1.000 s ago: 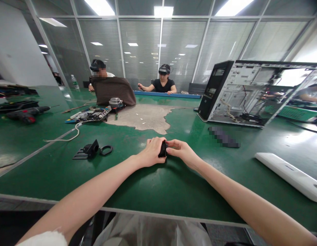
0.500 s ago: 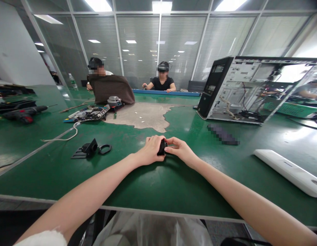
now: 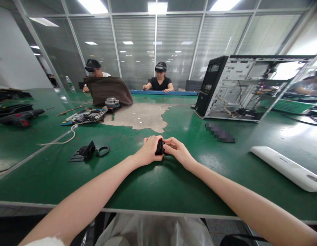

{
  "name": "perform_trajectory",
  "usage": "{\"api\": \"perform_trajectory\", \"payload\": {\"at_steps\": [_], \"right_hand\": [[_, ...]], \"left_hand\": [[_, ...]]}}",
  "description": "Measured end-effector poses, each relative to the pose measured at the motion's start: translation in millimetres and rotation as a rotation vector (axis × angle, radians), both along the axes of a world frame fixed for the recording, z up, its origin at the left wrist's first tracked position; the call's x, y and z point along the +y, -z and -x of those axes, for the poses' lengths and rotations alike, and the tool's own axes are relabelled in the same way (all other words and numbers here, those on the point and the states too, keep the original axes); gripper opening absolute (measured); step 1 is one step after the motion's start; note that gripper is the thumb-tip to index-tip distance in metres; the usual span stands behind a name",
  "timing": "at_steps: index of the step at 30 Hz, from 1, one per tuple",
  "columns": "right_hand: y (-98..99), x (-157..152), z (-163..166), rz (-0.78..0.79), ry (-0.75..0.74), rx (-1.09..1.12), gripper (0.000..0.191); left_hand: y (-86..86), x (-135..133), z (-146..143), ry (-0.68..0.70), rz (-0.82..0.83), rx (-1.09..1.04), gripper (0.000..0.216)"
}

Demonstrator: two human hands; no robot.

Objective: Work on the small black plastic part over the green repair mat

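A small black part (image 3: pixel 159 147), its kind too small to make out, is between my two hands just above the green table (image 3: pixel 137 184). My left hand (image 3: pixel 148 150) is wrapped around it from the left. From the right, the thumb and fingers of my right hand (image 3: pixel 176 149) pinch its near side. To the left of my hands lies a black ring (image 3: pixel 103 151). Beside the ring sits a black bracket-like piece with a round opening (image 3: pixel 87 150) and flat prongs.
An open computer case (image 3: pixel 214 87) stands at the right, with a blurred dark object (image 3: pixel 220 132) and a white oblong device (image 3: pixel 286 167) nearer. Circuit boards (image 3: pixel 85 115) and a power drill (image 3: pixel 20 118) lie at left. Two people (image 3: pixel 160 80) sit opposite.
The whole view has shifted slightly. Both hands stay on the black part, and my right fingers have moved a little against it.
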State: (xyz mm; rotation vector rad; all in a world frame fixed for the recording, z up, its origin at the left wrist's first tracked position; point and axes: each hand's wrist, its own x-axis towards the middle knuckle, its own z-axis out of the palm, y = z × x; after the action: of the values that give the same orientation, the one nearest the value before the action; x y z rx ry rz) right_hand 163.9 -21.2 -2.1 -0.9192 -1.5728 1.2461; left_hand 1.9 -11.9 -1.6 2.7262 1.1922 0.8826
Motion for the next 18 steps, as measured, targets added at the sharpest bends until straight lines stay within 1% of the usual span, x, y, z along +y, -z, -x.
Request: {"api": "perform_trajectory", "payload": {"at_steps": [6, 10, 15, 18], "right_hand": [[-1.4, 3.1, -1.7, -0.028, -0.018, -0.061, 0.029], [-2.7, 3.3, -4.4, -0.088, -0.060, -0.106, 0.024], [-2.7, -0.9, -6.4, -0.143, -0.086, -0.076, 0.026], [-2.3, -1.3, -5.5, -0.129, -0.084, -0.055, 0.024]], "left_hand": [[0.2, -0.7, 0.6, -0.003, -0.017, 0.019, 0.053], [-0.8, -1.5, 1.1, 0.005, -0.008, 0.026, 0.054], [-1.4, -1.3, 1.0, 0.007, 0.007, 0.016, 0.054], [-1.7, -1.4, 1.2, 0.007, 0.013, 0.019, 0.054]]}}
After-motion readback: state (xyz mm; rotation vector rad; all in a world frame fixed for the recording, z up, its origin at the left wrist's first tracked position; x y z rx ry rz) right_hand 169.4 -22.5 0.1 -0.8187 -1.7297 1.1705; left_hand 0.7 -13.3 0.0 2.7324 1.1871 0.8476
